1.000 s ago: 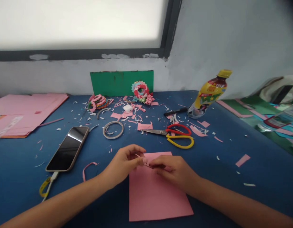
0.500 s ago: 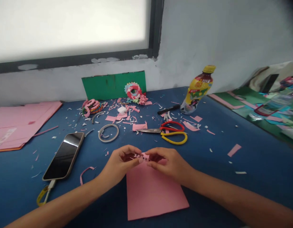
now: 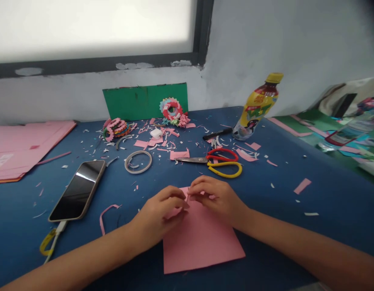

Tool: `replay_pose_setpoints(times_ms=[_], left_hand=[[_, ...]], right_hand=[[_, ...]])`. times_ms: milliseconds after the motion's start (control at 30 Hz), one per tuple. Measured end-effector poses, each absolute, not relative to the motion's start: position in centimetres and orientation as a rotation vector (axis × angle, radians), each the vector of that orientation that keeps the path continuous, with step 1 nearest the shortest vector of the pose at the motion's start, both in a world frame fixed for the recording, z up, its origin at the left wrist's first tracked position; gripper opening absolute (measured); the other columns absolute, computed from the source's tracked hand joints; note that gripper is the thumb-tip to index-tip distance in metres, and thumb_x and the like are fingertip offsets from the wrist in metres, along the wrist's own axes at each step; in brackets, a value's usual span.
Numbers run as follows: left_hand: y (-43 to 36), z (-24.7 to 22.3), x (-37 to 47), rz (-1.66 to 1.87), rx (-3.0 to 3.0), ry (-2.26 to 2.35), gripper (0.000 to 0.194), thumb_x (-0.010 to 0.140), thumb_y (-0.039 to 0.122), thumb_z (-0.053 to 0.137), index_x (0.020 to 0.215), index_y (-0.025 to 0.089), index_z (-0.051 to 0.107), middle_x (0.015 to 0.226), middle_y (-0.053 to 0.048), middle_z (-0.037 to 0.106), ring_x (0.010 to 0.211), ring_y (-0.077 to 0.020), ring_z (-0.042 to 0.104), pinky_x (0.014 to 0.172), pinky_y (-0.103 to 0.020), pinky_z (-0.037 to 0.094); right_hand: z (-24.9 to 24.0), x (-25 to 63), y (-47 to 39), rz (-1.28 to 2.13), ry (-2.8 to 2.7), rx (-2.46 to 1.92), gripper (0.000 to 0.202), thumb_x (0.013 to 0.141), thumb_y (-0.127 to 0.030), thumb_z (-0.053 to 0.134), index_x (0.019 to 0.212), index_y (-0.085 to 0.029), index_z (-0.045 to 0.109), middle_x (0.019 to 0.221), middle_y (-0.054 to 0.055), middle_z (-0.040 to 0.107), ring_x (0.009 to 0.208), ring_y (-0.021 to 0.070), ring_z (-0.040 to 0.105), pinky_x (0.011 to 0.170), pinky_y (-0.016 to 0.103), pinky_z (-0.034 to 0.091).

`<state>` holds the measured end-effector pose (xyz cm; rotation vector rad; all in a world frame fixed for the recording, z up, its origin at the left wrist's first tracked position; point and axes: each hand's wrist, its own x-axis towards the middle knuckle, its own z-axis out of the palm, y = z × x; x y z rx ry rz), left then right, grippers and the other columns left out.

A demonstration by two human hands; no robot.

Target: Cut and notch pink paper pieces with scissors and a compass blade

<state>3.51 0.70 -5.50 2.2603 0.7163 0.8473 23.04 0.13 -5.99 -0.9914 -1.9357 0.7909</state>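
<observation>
A pink sheet of paper (image 3: 203,242) lies flat on the blue table in front of me. My left hand (image 3: 162,212) rests over its upper left part, fingers loosely bent, the thumb apart from them and nothing visible in between. Over the upper edge of the sheet, my right hand (image 3: 219,200) has its fingertips pressed together around something thin and small, mostly hidden by the fingers. Fingertips of both hands almost meet. Beyond them lie scissors (image 3: 225,169) with one red and one yellow handle, and a roll of tape (image 3: 138,162).
A phone (image 3: 79,190) on a cable and a pink paper stack (image 3: 29,149) are at left. Paper scraps, folded-paper rings (image 3: 171,110) and an earbud case (image 3: 156,133) lie near a green board (image 3: 138,101). A black marker (image 3: 217,133) touches a yellow-labelled bottle (image 3: 256,109).
My left hand has loosened its pinch and dropped slightly toward me. The small pink piece with dark marks, seen between both hands before, is now mostly hidden. The view has tilted slightly down.
</observation>
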Motion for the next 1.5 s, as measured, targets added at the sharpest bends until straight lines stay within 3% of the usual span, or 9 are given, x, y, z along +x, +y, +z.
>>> replay_pose_setpoints(times_ms=[167, 300, 533, 667, 933, 1100, 1300, 1400, 1500], left_hand=[[0.1, -6.5, 3.2, 0.803, 2.571, 0.626, 0.015, 0.085, 0.01, 0.046, 0.09, 0.017, 0.058, 0.092, -0.005, 0.058, 0.08, -0.0106, 0.058, 0.07, -0.02, 0.048], [-0.3, -6.1, 3.3, 0.568, 2.767, 0.735, 0.017, 0.088, 0.017, 0.04, 0.089, 0.016, 0.057, 0.086, -0.005, 0.061, 0.071, -0.0142, 0.058, 0.061, -0.025, 0.048], [-0.2, -5.3, 3.6, 0.247, 2.822, 0.921, 0.01, 0.084, 0.017, 0.048, 0.079, 0.016, 0.057, 0.079, -0.005, 0.062, 0.072, -0.0201, 0.057, 0.065, -0.033, 0.047], [0.2, -5.5, 3.6, 0.348, 2.723, 0.969, 0.01, 0.08, 0.014, 0.05, 0.081, 0.017, 0.06, 0.08, -0.004, 0.065, 0.074, -0.0194, 0.058, 0.068, -0.032, 0.047], [-0.5, -5.8, 3.9, 0.641, 2.474, 0.968, 0.013, 0.072, 0.01, 0.052, 0.078, 0.018, 0.061, 0.069, 0.0, 0.065, 0.06, -0.0122, 0.058, 0.057, -0.022, 0.044], [-1.2, -6.4, 4.1, 0.659, 2.548, 0.81, 0.012, 0.073, 0.01, 0.05, 0.079, 0.017, 0.059, 0.075, -0.003, 0.065, 0.07, -0.0157, 0.06, 0.065, -0.026, 0.048], [-1.5, -6.4, 4.4, 0.587, 2.733, 0.672, 0.016, 0.08, 0.012, 0.043, 0.083, 0.015, 0.058, 0.076, -0.006, 0.064, 0.072, -0.0182, 0.057, 0.067, -0.03, 0.049], [-1.9, -5.8, 4.4, 0.43, 2.761, 0.68, 0.018, 0.081, 0.018, 0.046, 0.093, 0.013, 0.059, 0.089, -0.008, 0.064, 0.086, -0.021, 0.057, 0.079, -0.035, 0.048], [-2.3, -5.1, 4.1, 0.258, 2.725, 0.642, 0.051, 0.082, 0.042, 0.048, 0.121, 0.01, 0.047, 0.12, -0.014, 0.055, 0.115, -0.0281, 0.046, 0.099, -0.045, 0.034]], right_hand=[[-5.9, 22.5, -0.3, 1.057, -1.905, -1.078, 0.008, 0.08, -0.019, 0.056, 0.085, -0.019, 0.062, 0.085, 0.001, 0.063, 0.079, 0.0111, 0.058, 0.07, 0.023, 0.046], [-5.7, 22.5, -0.4, 0.983, -2.04, -1.09, 0.01, 0.081, -0.018, 0.052, 0.083, -0.017, 0.061, 0.083, 0.003, 0.063, 0.078, 0.0123, 0.057, 0.072, 0.025, 0.045], [-5.9, 22.4, -0.5, 0.904, -2.058, -1.289, 0.017, 0.078, -0.015, 0.049, 0.09, -0.017, 0.061, 0.083, 0.003, 0.066, 0.072, 0.0133, 0.059, 0.064, 0.025, 0.045], [-5.6, 22.5, -0.4, 0.998, -1.993, -1.321, 0.015, 0.079, -0.02, 0.05, 0.088, -0.018, 0.062, 0.084, 0.003, 0.068, 0.075, 0.014, 0.06, 0.067, 0.025, 0.046], [-5.6, 22.3, -0.5, 1.31, -1.705, -1.214, 0.015, 0.076, -0.027, 0.059, 0.087, -0.017, 0.061, 0.083, 0.002, 0.067, 0.075, 0.0129, 0.063, 0.069, 0.025, 0.05], [-5.9, 21.8, -0.9, 1.421, -1.611, -1.186, 0.018, 0.074, -0.021, 0.059, 0.092, -0.019, 0.059, 0.087, 0.003, 0.066, 0.081, 0.0138, 0.063, 0.075, 0.028, 0.051], [-6.2, 21.8, -1.2, 1.487, -1.575, -1.171, 0.024, 0.07, -0.011, 0.057, 0.093, -0.018, 0.058, 0.087, 0.003, 0.062, 0.081, 0.0128, 0.061, 0.072, 0.026, 0.052], [-5.7, 22.2, -0.9, 1.338, -1.696, -1.151, 0.021, 0.07, -0.009, 0.054, 0.089, -0.017, 0.059, 0.088, 0.003, 0.062, 0.079, 0.0121, 0.06, 0.07, 0.025, 0.051], [-5.4, 23.0, -0.5, 1.033, -1.919, -1.069, 0.023, 0.071, -0.005, 0.051, 0.088, -0.017, 0.06, 0.09, 0.004, 0.062, 0.078, 0.0113, 0.058, 0.071, 0.025, 0.049]])
